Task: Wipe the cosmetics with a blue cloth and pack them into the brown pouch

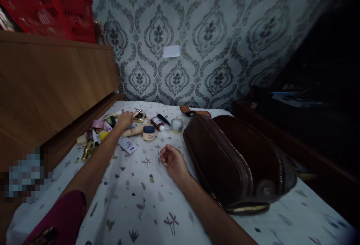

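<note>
My left hand [125, 120] reaches into a pile of cosmetics at the far left of the bed or table cover, its fingers closed. A slim pale item pokes out beside the fingertips, too small to name. Close by lie a beige tube [134, 130], a dark blue-lidded jar [149, 133], a dark red bottle with a white cap [157, 123] and a clear-lidded jar [177, 125]. My right hand [173, 161] rests above the cloth with fingers curled in and nothing visible in them. To its right sits a dark brown bag [225, 162], its zipped top open.
Patterned white cloth [146, 200] covers the surface. A wooden cabinet [56, 76] with a red basket [56, 10] on it stands at left. Beyond the bag lies a brown strap [195, 112]. A lavender-printed packet [128, 145] and a gold tube [87, 150] are at the pile's near side.
</note>
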Action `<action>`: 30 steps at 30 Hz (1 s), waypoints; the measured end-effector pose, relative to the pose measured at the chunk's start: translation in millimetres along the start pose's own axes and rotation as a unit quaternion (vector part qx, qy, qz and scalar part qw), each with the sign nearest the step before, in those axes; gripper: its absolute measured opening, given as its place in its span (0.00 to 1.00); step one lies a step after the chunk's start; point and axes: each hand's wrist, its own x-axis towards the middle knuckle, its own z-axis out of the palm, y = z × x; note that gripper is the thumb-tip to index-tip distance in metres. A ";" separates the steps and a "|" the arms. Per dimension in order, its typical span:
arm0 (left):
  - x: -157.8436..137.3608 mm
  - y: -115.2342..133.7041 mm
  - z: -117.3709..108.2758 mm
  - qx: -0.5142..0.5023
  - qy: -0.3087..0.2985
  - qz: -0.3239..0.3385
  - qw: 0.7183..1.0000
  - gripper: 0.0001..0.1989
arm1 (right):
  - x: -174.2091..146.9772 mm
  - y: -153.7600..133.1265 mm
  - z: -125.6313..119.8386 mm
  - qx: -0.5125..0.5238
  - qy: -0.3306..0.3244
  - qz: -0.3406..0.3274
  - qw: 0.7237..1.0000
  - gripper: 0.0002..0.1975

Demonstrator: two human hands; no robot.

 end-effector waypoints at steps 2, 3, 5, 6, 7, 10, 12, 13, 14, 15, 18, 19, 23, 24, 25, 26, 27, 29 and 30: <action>0.9 -2.8 0.5 -0.002 -0.007 0.002 1.000 0.20 | -0.2 0.0 0.1 -0.001 -0.002 -0.001 1.000 0.14; 1.1 -4.9 0.0 -0.004 -0.014 0.005 1.000 0.21 | -0.1 0.1 0.1 -0.001 -0.002 -0.002 1.000 0.14; 1.3 -10.3 -1.9 -0.006 -0.033 0.014 0.999 0.21 | 0.1 0.3 -0.1 0.001 -0.001 -0.004 1.000 0.14; 1.5 -13.4 -3.0 -0.006 -0.047 0.019 0.999 0.21 | 0.3 0.4 -0.3 0.002 -0.001 -0.003 1.000 0.14; 1.7 -16.4 -4.0 -0.006 -0.062 0.024 0.998 0.21 | 0.5 0.4 -0.5 0.002 -0.001 -0.002 1.000 0.14; 2.1 -22.2 -5.5 -0.006 -0.105 0.042 0.994 0.22 | 1.1 0.7 -1.0 -0.001 -0.004 -0.002 1.000 0.14; 1.9 -21.7 -4.8 -0.009 -0.119 0.060 0.991 0.22 | 1.3 0.8 -1.2 -0.003 -0.004 -0.004 1.000 0.15; 1.5 -20.2 -4.1 -0.011 -0.120 0.069 0.990 0.22 | 1.3 0.8 -1.3 -0.003 -0.004 -0.004 1.000 0.15; 1.1 -18.2 -3.3 -0.012 -0.120 0.078 0.990 0.23 | 1.3 0.7 -1.2 -0.004 -0.003 -0.004 1.000 0.15; 0.7 -15.9 -2.5 -0.014 -0.117 0.084 0.989 0.24 | 1.3 0.6 -1.1 -0.004 -0.001 -0.005 1.000 0.15; 0.0 -10.1 -1.5 -0.014 -0.109 0.089 0.990 0.28 | 1.2 0.2 -0.7 -0.007 0.002 -0.002 1.000 0.15; 0.0 -9.0 -1.8 -0.012 -0.107 0.086 0.990 0.29 | 1.2 0.2 -0.6 -0.007 0.002 -0.001 1.000 0.15; -1.5 -5.9 -6.2 -0.003 -0.100 0.075 0.992 0.24 | 1.2 0.7 -0.5 -0.006 0.003 -0.001 1.000 0.15; -3.0 -4.5 -8.0 0.002 -0.094 0.071 0.993 0.23 | 1.1 0.9 -0.4 -0.006 0.004 0.000 1.000 0.15; -5.2 -2.5 -10.1 0.007 -0.085 0.067 0.994 0.21 | 1.0 0.9 -0.2 -0.005 0.006 0.001 1.000 0.15; -8.0 -0.1 -12.6 0.012 -0.073 0.064 0.995 0.21 | 0.8 0.8 0.1 -0.005 0.007 0.002 1.000 0.15; -11.2 2.6 -15.3 0.016 -0.062 0.064 0.996 0.20 | 0.6 0.6 0.5 -0.004 0.007 0.004 1.000 0.15; -18.5 7.5 -21.5 0.019 -0.045 0.075 0.996 0.20 | 0.1 -0.1 1.2 -0.004 0.007 0.006 1.000 0.15; -22.1 9.0 -24.6 0.020 -0.045 0.084 0.995 0.20 | -0.1 -0.5 1.5 -0.004 0.007 0.005 1.000 0.15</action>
